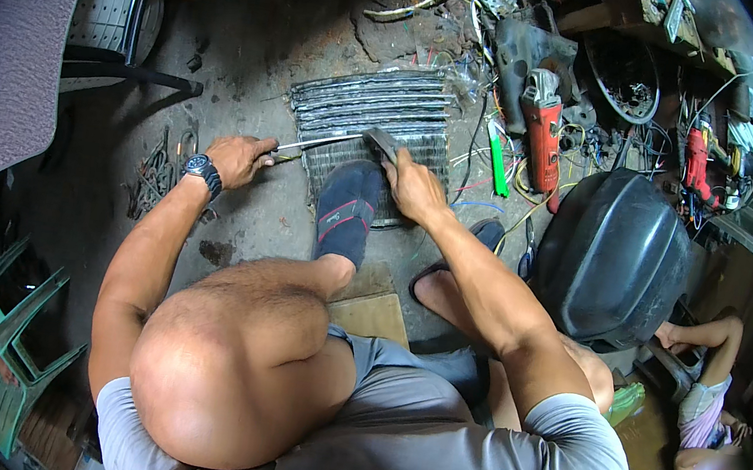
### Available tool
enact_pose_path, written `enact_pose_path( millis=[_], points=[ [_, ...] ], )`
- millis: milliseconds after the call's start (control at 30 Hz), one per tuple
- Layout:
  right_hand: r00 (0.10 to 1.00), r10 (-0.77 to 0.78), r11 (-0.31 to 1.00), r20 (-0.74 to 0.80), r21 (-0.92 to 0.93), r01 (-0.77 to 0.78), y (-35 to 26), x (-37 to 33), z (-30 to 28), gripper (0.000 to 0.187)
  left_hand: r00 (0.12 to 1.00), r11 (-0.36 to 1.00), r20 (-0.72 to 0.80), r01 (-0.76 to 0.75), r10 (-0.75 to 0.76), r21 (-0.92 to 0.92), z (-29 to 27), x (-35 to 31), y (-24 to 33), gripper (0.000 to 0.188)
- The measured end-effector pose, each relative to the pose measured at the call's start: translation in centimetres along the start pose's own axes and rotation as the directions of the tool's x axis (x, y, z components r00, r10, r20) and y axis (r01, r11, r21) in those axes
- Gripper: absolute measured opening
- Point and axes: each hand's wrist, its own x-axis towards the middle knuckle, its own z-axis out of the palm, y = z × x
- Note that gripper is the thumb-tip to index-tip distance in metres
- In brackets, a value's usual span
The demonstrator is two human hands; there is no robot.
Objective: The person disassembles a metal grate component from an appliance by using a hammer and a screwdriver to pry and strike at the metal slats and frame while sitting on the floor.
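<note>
A finned metal radiator core [371,96] lies flat on the floor in front of me, its rows bent and grey. My left hand [239,160], with a watch on the wrist, is closed on a thin silver metal rod [317,143] that reaches across the core; its held end is hidden in my fingers. Closed too, my right hand [416,188] grips a short dark-grey metal tool [379,144], whose kind I cannot make out. The rod's far end comes close to that tool. My dark shoe [348,212] rests on the core's near part.
Right of the core lie a green-handled cutter [498,161], a red angle grinder [543,133] and tangled wires. A black plastic case [617,252] stands nearer. Scrap strips [156,173] lie left, by a chair [108,71]. Another person [708,393] is at far right.
</note>
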Motion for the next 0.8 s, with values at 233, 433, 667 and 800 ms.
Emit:
enact_pose_path(
  millis=[233, 433, 667, 800],
  points=[
    [0.938, -0.18, 0.955, -0.297, 0.174, 0.239, -3.7, -0.4, -2.4, 0.035, 0.998, 0.998, 0.042, 0.057, -0.056, -0.024, 0.6, -1.5, -0.9, 0.031],
    [0.999, -0.043, 0.999, -0.022, -0.01, 0.043, -0.5, 2.2, -0.1, 0.032, 0.995, 0.997, 0.064, 0.075, -0.074, -0.013, 0.3, -0.8, -1.1, 0.031],
    [0.957, -0.239, 0.968, -0.164, 0.039, 0.248, -0.5, 0.7, -0.2, 0.033, 0.998, 0.997, 0.023, 0.051, -0.05, -0.057, 0.3, -1.5, -1.9, 0.035],
    [0.992, -0.109, 0.994, 0.064, -0.006, 0.11, -1.7, 2.7, -0.7, 0.034, 0.991, 0.995, 0.09, 0.095, -0.095, 0.008, -0.4, -1.6, -2.5, 0.034]
  ],
)
